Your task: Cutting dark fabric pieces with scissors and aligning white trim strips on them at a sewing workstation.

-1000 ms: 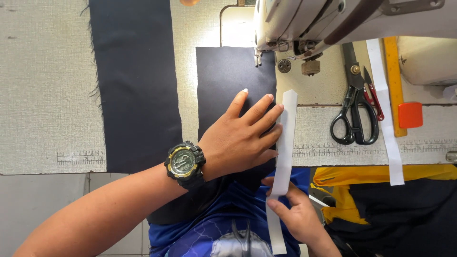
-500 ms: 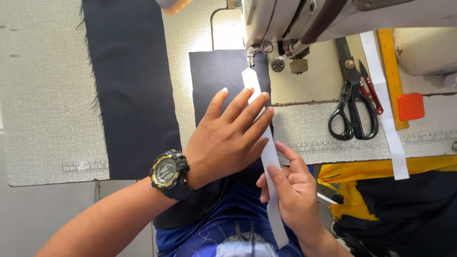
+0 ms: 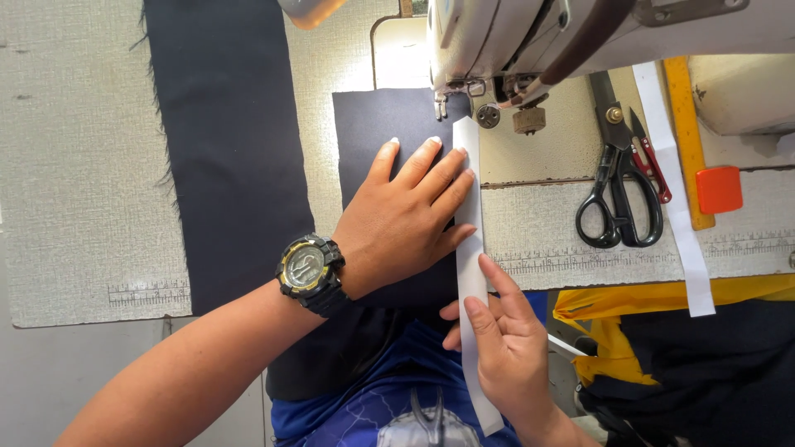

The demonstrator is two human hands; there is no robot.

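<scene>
Fingers (image 3: 431, 178) of the left hand (image 3: 397, 223) lie spread flat on the dark cloth (image 3: 373, 124), right hand (image 3: 501, 348) pinching the white strip (image 3: 469, 215), its end apparently just reaching the sewing machine (image 3: 530, 41), nothing stitched yet.

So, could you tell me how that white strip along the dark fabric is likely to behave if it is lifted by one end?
The white strip is long, narrow and thin, so it would probably droop. It looks light: the right hand guides it with fingertips only. It may slide easily, which could be why the left hand lies flat on the dark fabric piece beside it.
</scene>
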